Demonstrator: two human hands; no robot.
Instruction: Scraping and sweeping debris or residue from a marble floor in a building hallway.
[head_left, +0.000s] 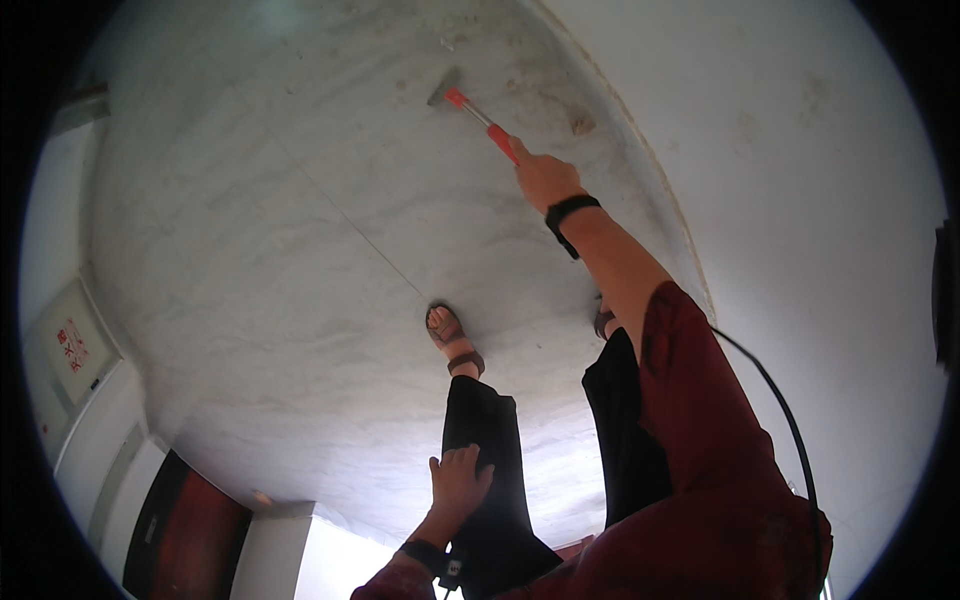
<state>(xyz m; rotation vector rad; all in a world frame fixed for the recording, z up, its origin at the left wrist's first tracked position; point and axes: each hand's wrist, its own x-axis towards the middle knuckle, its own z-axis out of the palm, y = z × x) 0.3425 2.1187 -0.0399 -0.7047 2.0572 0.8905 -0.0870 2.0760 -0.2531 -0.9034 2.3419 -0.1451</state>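
Observation:
My right hand (547, 180), with a black strap on its wrist, is closed around the red grip of a hand scraper (480, 114). The scraper has a bare metal shaft and a red head, and its wide grey blade points away from me against the grey floor (300, 247). Brownish stains (577, 120) mark the floor to the right of the blade. My left hand (457, 480) rests on the black trouser leg (484, 427), its fingers slightly apart and nothing in it. A dark band with a small device circles the left wrist.
A white wall (802, 225) with a stained lower edge curves along the right. My sandalled foot (446, 334) stands on the floor by a thin crack line. A black cable (787, 412) hangs beside my right arm. Left are a wall cabinet (75, 341) bearing red writing and a dark red door (195, 532).

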